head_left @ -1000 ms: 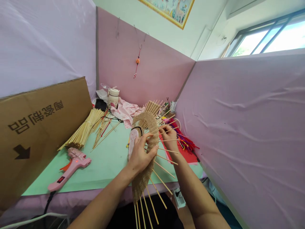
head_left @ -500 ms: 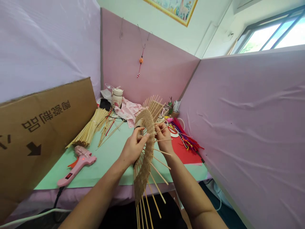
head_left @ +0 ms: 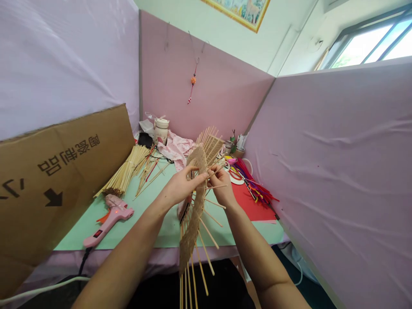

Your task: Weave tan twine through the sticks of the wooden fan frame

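Note:
A curved strip of brown woven burlap [head_left: 193, 223] stands on edge between my hands, with thin wooden sticks [head_left: 206, 234] poking out along both sides. My left hand [head_left: 185, 182] grips the strip's upper part from the left, thumb on the near face and fingers round its edge. On the other side, my right hand [head_left: 221, 183] pinches one of the sticks close to the burlap edge. Its fingertips are partly covered by that stick. Behind the strip, a woven panel with sticks [head_left: 212, 148] rises; whether it is joined to the strip I cannot tell.
A pink glue gun [head_left: 109, 219] lies at the left before a bundle of sticks [head_left: 124, 171]. The cardboard box [head_left: 64, 180] borders the left side. Red paper [head_left: 252, 204] and coloured pipe cleaners [head_left: 254, 184] lie right. A cup [head_left: 161, 131] and pink cloth [head_left: 175, 146] stand behind.
My left hand has shifted up along the burlap, its thumb now nearer the right edge. The strip has turned slightly and its lower end moved a little left. The whole view has shifted slightly.

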Motion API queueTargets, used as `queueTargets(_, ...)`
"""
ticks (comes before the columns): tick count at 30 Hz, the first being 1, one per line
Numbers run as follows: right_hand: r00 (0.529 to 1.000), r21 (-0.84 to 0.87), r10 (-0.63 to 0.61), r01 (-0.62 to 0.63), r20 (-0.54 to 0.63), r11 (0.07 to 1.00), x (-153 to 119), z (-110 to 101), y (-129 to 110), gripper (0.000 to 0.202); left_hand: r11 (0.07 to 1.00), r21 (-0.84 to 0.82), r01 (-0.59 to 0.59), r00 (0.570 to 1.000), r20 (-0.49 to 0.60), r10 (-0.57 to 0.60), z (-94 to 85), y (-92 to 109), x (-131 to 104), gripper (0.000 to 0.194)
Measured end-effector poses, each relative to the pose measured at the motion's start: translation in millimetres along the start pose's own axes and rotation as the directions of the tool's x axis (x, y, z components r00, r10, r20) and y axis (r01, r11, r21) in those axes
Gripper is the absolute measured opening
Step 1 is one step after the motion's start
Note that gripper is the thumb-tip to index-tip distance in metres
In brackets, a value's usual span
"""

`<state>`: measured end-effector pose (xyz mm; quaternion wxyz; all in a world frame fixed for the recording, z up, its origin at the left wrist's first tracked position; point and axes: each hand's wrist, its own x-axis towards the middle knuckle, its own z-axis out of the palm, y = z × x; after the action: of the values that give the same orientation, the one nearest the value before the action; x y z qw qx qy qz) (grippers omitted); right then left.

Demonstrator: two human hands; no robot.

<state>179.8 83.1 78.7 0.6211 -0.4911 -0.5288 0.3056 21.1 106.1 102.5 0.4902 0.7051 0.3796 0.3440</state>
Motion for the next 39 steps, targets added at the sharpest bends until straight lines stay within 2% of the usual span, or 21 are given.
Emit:
queueTargets(4, 0.991, -0.167, -0.130, 0.125, -0.020, 0.978, 2.6, -9.5, -3.6, 0.022, 1.000, -0.005, -0.013, 1.000, -0.015, 0.013, 4.1, 0.2, -2.2, 0.063)
queueTargets(7, 0.958, -0.356, -0.284, 0.250, -0.047, 0.900, 4.2, -19.4, -11.8, 0.020, 1.000, -0.016, 0.003, 1.000, -0.012, -0.004, 9.1, -2.2, -4.5, 0.064)
queueTargets(11, 0.870, -0.567, -0.492, 0.392, -0.027, 0.725, 3.7, -36.1, -27.1, 0.020, 0.999, 0.035, -0.036, 0.994, -0.106, 0.040, 15.9, -7.0, -8.1, 0.061)
queueTargets(15, 0.767, -0.714, -0.635, 0.497, 0.096, 0.493, 1.6, -52.1, -46.5, 0.017, 0.993, 0.110, -0.043, 0.986, -0.154, 0.060, 18.1, -7.7, -12.1, 0.058)
queueTargets(18, 0.709, -0.710, -0.654, 0.602, 0.264, 0.366, -0.7, -60.7, -64.4, 0.009, 0.988, 0.153, -0.036, 0.984, -0.169, 0.062, 17.8, -6.5, -15.2, 0.058)
queueTargets(21, 0.651, -0.681, -0.658, 0.677, 0.377, 0.280, -5.3, -65.3, -78.8, 0.013, 0.980, 0.196, -0.025, 0.977, -0.205, 0.065, 16.9, -5.4, -18.6, 0.055)
queueTargets(24, 0.590, -0.710, -0.723, 0.676, 0.359, 0.199, -11.5, -65.9, -84.2, 0.012, 0.971, 0.238, -0.019, 0.968, -0.239, 0.078, 15.0, -4.3, -22.6, 0.052)
queueTargets(27, 0.535, -0.754, -0.785, 0.642, 0.311, 0.139, -15.0, -64.5, -85.2, 0.004, 0.969, 0.246, -0.014, 0.971, -0.226, 0.072, 12.7, -4.1, -26.2, 0.052)
queueTargets(30, 0.529, -0.765, -0.785, 0.634, 0.322, 0.113, -13.1, -64.2, -89.6, 0.003, 0.972, 0.235, -0.014, 0.976, -0.207, 0.064, 11.1, -4.9, -28.6, 0.054)
queueTargets(33, 0.531, -0.733, -0.738, 0.676, 0.417, 0.072, -8.9, -66.5, -98.3, 0.008, 0.971, 0.240, -0.010, 0.978, -0.198, 0.059, 10.4, -5.1, -29.9, 0.055)
queueTargets(36, 0.505, -0.699, -0.710, 0.715, 0.491, 0.024, -7.2, -69.1, -106.2, 0.016, 0.968, 0.251, -0.004, 0.979, -0.197, 0.054, 10.6, -4.4, -31.0, 0.053)
queueTargets(39, 0.494, -0.698, -0.721, 0.716, 0.485, 0.021, -8.2, -69.3, -109.9, 0.015, 0.968, 0.252, -0.013, 0.981, -0.185, 0.061, 11.3, -3.9, -31.9, 0.053)
